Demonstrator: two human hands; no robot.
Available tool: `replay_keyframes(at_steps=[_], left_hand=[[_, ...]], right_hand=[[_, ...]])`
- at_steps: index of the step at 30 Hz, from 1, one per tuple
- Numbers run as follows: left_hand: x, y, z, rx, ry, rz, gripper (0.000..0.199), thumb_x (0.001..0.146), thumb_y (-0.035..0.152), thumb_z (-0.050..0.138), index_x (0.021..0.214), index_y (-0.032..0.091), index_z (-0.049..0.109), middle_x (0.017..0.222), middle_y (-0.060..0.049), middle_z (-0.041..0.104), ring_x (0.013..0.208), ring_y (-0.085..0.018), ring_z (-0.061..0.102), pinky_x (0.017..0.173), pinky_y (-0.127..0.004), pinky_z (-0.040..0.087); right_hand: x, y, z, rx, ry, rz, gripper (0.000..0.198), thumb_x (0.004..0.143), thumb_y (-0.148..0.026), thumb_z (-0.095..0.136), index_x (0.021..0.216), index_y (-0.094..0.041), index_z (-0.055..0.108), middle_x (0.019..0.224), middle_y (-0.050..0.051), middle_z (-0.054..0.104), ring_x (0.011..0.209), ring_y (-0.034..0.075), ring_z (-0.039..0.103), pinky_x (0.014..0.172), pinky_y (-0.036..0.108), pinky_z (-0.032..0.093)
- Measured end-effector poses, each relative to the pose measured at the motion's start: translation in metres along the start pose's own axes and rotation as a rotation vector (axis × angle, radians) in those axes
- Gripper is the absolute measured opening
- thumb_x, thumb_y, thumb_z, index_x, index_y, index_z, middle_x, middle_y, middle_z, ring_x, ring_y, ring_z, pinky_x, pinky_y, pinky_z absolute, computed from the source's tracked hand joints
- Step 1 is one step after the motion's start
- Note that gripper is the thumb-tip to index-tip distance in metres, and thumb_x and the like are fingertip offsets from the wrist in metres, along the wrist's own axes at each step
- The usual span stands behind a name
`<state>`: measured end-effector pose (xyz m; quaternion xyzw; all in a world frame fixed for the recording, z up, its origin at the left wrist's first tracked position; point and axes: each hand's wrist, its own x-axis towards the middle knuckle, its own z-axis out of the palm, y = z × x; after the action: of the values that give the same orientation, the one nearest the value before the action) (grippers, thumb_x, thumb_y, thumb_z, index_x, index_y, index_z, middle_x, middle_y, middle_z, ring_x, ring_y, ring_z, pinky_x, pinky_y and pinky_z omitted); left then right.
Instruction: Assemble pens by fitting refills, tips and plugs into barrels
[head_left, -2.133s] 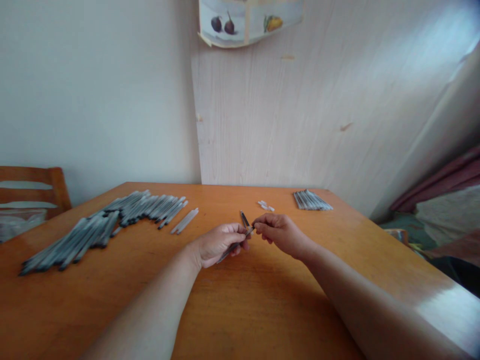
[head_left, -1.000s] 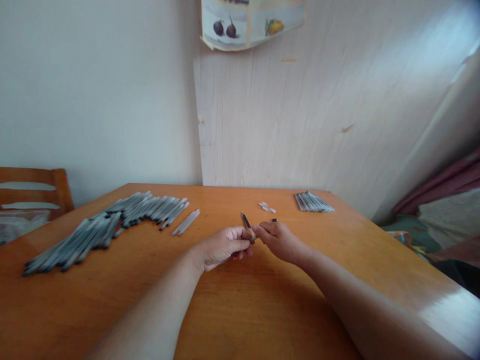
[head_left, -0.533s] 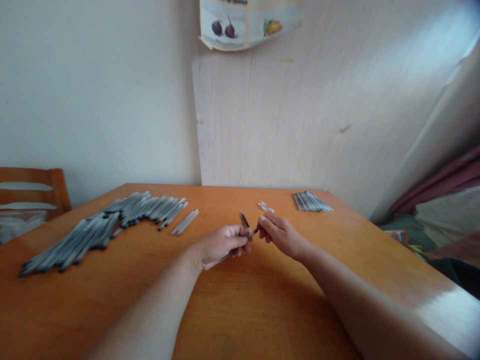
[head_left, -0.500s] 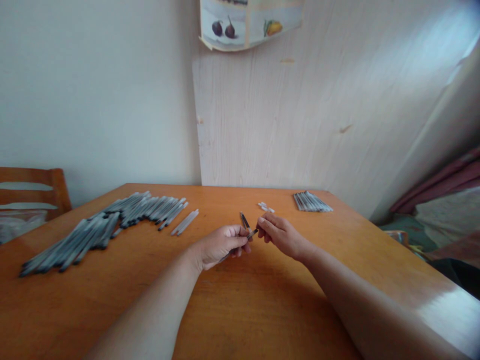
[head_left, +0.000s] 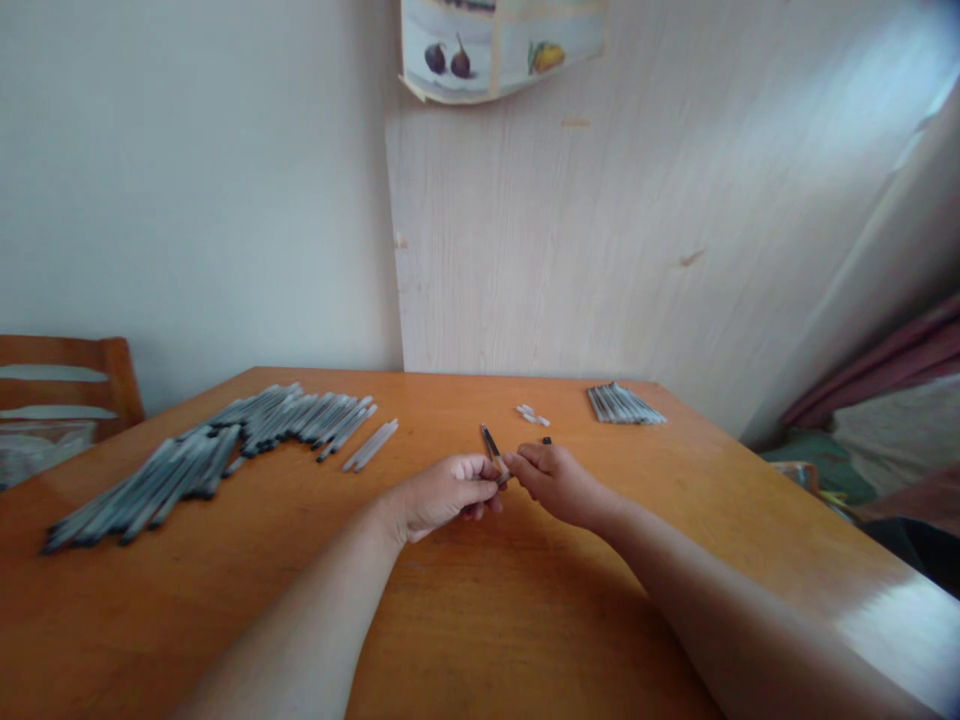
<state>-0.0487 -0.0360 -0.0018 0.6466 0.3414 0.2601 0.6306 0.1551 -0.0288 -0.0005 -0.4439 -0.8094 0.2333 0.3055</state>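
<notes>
Right hand has turned thumb-forward since half a second ago, exposing a small black piece past its knuckles; whether it grips anything cannot be told. Left hand: fingers pinching a pen, held toward the right thumb. Step in hand, as judged: working the pen's end; next move calls for a steady left pinch. Far left of the fingers, a clear bag bears pale contents, unidentified.
</notes>
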Motion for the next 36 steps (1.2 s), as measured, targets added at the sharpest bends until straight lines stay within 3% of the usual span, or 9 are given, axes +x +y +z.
replay_keyframes(at_steps=[7,12,19,22,29,36], left_hand=[[0.000,-0.001,0.000,0.009,0.002,0.003,0.020,0.084,0.033,0.059,0.094,0.016,0.055,0.082,-0.004,0.066,0.063,-0.010,0.050,0.060,-0.025,0.031],[0.000,0.002,0.000,-0.004,0.028,-0.007,0.020,0.083,0.031,0.060,0.094,0.015,0.057,0.081,-0.004,0.066,0.062,-0.010,0.051,0.059,-0.025,0.031],[0.001,0.002,-0.001,-0.032,0.057,-0.002,0.019,0.081,0.029,0.061,0.092,0.014,0.058,0.078,-0.004,0.065,0.061,-0.009,0.050,0.060,-0.025,0.032],[0.002,0.001,-0.001,-0.024,0.047,0.004,0.016,0.082,0.029,0.060,0.090,0.014,0.058,0.079,-0.004,0.065,0.061,-0.010,0.050,0.060,-0.025,0.032],[0.000,0.001,0.000,0.016,0.020,0.006,0.017,0.085,0.031,0.058,0.091,0.016,0.057,0.082,-0.004,0.065,0.062,-0.009,0.050,0.059,-0.025,0.031],[-0.001,0.001,0.000,0.035,0.016,0.001,0.018,0.084,0.032,0.059,0.093,0.016,0.056,0.083,-0.004,0.066,0.064,-0.010,0.050,0.061,-0.025,0.031]], right_hand=[[0.004,0.008,0.006,0.111,-0.033,0.048,0.055,0.093,-0.061,0.034,0.063,-0.018,0.050,0.057,-0.002,0.043,0.053,0.010,0.038,0.050,0.024,0.030],[0.003,0.006,0.003,0.196,-0.006,0.068,0.058,0.094,-0.061,0.027,0.066,-0.017,0.052,0.058,0.000,0.050,0.054,0.011,0.045,0.052,0.025,0.035],[-0.001,-0.001,-0.009,0.290,-0.022,0.065,0.036,0.093,-0.050,0.043,0.079,-0.018,0.054,0.074,0.002,0.061,0.061,0.012,0.053,0.057,0.025,0.043],[-0.002,-0.003,-0.009,0.244,-0.052,0.067,0.030,0.091,-0.045,0.048,0.081,-0.018,0.054,0.074,0.002,0.061,0.061,0.012,0.053,0.055,0.024,0.042],[-0.002,-0.003,-0.005,0.084,-0.055,0.027,0.040,0.094,-0.046,0.041,0.067,-0.019,0.049,0.060,-0.001,0.053,0.056,0.010,0.048,0.055,0.024,0.036],[0.002,0.006,0.003,0.135,-0.074,0.012,0.050,0.094,-0.056,0.037,0.066,-0.017,0.051,0.060,-0.002,0.045,0.056,0.010,0.040,0.054,0.025,0.033]])
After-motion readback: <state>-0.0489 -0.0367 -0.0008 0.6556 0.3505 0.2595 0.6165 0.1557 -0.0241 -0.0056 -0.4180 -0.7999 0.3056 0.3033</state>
